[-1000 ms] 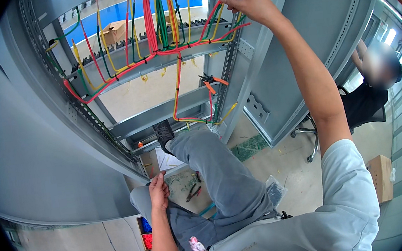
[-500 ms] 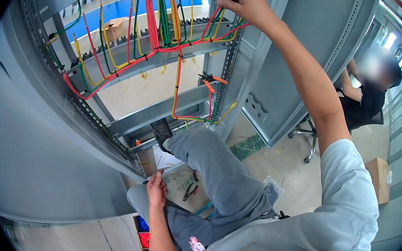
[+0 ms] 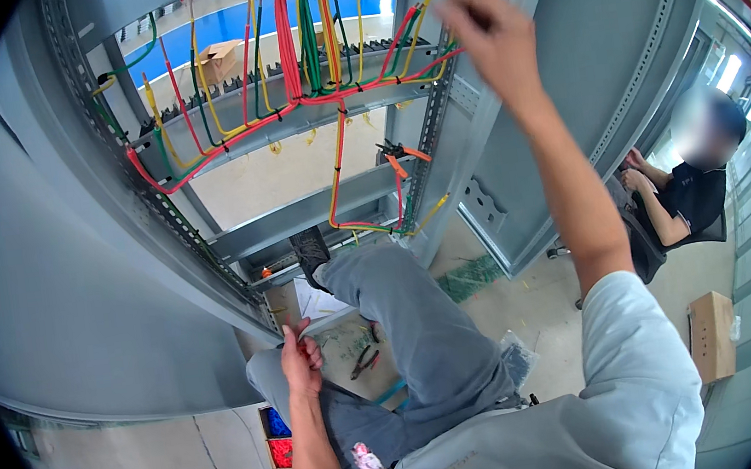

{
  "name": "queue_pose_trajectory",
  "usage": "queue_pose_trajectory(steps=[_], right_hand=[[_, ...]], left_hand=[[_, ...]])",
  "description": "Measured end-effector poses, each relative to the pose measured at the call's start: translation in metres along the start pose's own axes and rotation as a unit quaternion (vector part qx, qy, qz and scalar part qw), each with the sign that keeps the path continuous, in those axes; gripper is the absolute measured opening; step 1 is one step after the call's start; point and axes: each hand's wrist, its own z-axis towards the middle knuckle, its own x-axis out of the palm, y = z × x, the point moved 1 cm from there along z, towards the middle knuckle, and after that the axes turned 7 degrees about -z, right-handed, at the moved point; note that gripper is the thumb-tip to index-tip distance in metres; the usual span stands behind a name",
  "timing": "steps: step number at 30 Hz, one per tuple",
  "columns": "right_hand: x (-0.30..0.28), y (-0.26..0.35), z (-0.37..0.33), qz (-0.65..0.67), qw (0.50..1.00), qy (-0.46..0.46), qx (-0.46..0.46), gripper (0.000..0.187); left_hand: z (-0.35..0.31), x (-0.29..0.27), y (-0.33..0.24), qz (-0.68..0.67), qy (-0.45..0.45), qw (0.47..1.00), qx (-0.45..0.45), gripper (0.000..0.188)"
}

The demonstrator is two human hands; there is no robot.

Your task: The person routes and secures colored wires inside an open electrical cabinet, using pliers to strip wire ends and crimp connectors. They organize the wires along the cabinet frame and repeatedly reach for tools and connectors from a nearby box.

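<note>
My right hand (image 3: 496, 40), smeared by motion, is raised at the upper right of the steel cabinet frame (image 3: 297, 197). Just left of its bent fingers stand the free ends of a red, green and yellow wire group (image 3: 412, 22), apart from the hand as far as I can see. Black ties bind the wire harness (image 3: 235, 137), which runs across the frame with several upright wires. Low by my knee, my left hand (image 3: 301, 363) has its fingers curled and thumb raised; anything small inside it is hidden. Orange-handled pliers (image 3: 403, 154) hang at the frame's right post.
A grey cabinet door (image 3: 607, 69) stands swung out at the right; beyond it a person (image 3: 690, 189) sits on a chair. Dark cutters (image 3: 364, 362) lie on the floor between my legs. Bins of coloured parts (image 3: 280, 449) and a cardboard box (image 3: 713, 335) stand nearby.
My right hand has let go of the wire ends and shifted right and slightly down. The freed ends stand upright. My left hand has turned a little on the knee.
</note>
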Motion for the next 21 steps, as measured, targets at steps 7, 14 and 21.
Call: queue_pose_trajectory(steps=[7,14,21], right_hand=[[0.085,0.106,-0.253,0.158,0.901,0.403,-0.033,0.025],[0.095,0.116,-0.285,0.155,0.918,0.364,-0.036,0.016],[0.09,0.106,-0.289,0.228,0.908,0.347,0.05,0.012]], left_hand=[[-0.045,0.125,0.001,-0.011,0.097,0.995,0.024,0.071],[-0.049,0.134,0.002,0.07,0.053,0.994,0.064,0.082],[-0.049,0.158,0.011,0.078,0.038,0.992,0.094,0.069]])
